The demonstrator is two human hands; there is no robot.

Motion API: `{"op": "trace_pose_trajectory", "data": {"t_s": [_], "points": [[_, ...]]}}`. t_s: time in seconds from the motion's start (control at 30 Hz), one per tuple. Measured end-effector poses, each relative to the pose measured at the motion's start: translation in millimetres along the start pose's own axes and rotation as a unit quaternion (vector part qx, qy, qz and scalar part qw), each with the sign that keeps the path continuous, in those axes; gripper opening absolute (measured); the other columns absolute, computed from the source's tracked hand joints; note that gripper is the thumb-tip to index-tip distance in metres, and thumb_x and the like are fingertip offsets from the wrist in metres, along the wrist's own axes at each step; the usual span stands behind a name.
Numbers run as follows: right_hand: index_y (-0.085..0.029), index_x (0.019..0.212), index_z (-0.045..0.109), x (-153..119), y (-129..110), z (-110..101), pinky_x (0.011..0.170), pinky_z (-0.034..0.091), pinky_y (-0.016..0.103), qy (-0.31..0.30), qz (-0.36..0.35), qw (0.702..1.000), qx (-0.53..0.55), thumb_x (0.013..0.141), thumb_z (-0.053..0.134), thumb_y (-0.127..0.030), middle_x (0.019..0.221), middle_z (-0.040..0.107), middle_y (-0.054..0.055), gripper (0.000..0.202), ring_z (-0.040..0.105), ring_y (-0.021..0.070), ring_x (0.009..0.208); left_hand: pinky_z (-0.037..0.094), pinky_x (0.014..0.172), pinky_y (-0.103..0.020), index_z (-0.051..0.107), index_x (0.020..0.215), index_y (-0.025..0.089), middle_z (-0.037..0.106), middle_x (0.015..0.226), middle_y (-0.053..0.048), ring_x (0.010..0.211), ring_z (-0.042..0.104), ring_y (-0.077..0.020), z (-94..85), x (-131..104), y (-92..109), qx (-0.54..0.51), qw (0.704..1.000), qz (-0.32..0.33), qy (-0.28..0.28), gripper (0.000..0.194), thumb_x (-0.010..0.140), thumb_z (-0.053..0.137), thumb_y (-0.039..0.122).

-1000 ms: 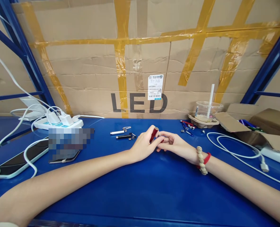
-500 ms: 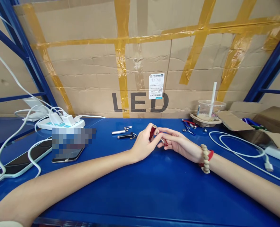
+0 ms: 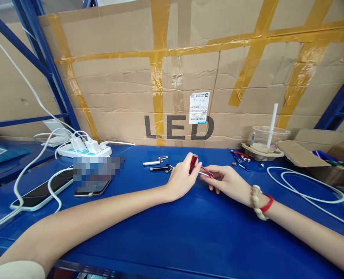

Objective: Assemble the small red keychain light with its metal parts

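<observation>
One red tube (image 3: 193,160) clamped in left grip (image 3: 180,178), one red carabiner (image 3: 211,175), right grip (image 3: 233,185) unclear

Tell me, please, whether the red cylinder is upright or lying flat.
Roughly upright, but tilted: the red cylinder shows its round end uppermost in the left hand; the black cylinder lies flat.

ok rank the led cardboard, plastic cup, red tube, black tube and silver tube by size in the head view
1. LED cardboard
2. Plastic cup
3. Black tube and silver tube: too alike to rank
Unranked: red tube, partly hidden by the left hand.
</observation>
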State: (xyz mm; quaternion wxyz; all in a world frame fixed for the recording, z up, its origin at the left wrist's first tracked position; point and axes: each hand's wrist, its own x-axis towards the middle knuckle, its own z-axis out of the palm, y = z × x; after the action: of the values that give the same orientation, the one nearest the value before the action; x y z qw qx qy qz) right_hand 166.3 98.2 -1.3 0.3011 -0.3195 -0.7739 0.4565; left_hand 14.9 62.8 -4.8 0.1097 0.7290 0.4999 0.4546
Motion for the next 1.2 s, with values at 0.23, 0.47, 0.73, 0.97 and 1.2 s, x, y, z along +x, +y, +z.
{"op": "trace_pose_trajectory", "data": {"t_s": [0.23,0.47,0.73,0.97,1.2], "points": [[-0.015,0.102,0.059,-6.1,-0.6,-2.1,0.042,0.044,0.02,0.081,-0.1,0.973,-0.194,0.075,0.055,-0.037,0.076,0.061,0.004,0.036,0.051,0.0071,0.043,0.032,0.054,-0.021,0.038,0.083,0.023,0.055,0.073,0.004,0.062,0.053,-0.0119,1.7,-0.8,-1.3,0.063,0.998,0.003,-0.003,0.009,0.087,0.035,0.031],[-0.018,0.091,0.062,-1.9,5.0,-7.3,0.047,0.042,0.02,0.026,-0.172,0.934,-0.313,0.083,0.042,-0.04,0.066,0.056,0.002,0.031,0.051,0.0096,0.049,0.035,0.054,-0.022,0.037,0.089,0.023,0.056,0.073,0.003,0.063,0.056,-0.015,1.8,-1.0,-5.6,0.086,0.996,0.001,-0.03,0.012,0.088,0.03,0.033],[-0.016,0.069,0.055,-3.6,1.8,-6.3,0.046,0.039,0.018,-0.076,-0.11,0.947,-0.294,0.084,0.038,-0.042,0.055,0.052,-0.001,0.035,0.046,0.0078,0.044,0.033,0.05,-0.021,0.036,0.095,0.022,0.053,0.066,0.002,0.057,0.055,-0.0156,-1.8,-4.2,-4.4,0.093,0.992,0.036,-0.077,0.015,0.088,0.027,0.032],[-0.016,0.072,0.056,-1.7,1.9,-7.0,0.046,0.04,0.019,-0.056,-0.147,0.929,-0.335,0.085,0.035,-0.04,0.061,0.055,0.001,0.035,0.045,0.008,0.044,0.035,0.052,-0.022,0.036,0.094,0.022,0.054,0.068,0.002,0.058,0.054,-0.0151,-2.0,-3.1,-5.2,0.078,0.994,0.029,-0.073,0.014,0.088,0.027,0.032],[-0.016,0.077,0.06,-2.6,1.5,-7.6,0.045,0.04,0.019,-0.005,-0.18,0.927,-0.328,0.086,0.035,-0.037,0.068,0.056,0.003,0.033,0.045,0.0068,0.042,0.038,0.056,-0.023,0.037,0.093,0.023,0.053,0.07,0.002,0.061,0.055,-0.0139,-2.1,-4.2,-4.0,0.029,0.997,0.028,-0.061,0.013,0.088,0.029,0.032]]}}
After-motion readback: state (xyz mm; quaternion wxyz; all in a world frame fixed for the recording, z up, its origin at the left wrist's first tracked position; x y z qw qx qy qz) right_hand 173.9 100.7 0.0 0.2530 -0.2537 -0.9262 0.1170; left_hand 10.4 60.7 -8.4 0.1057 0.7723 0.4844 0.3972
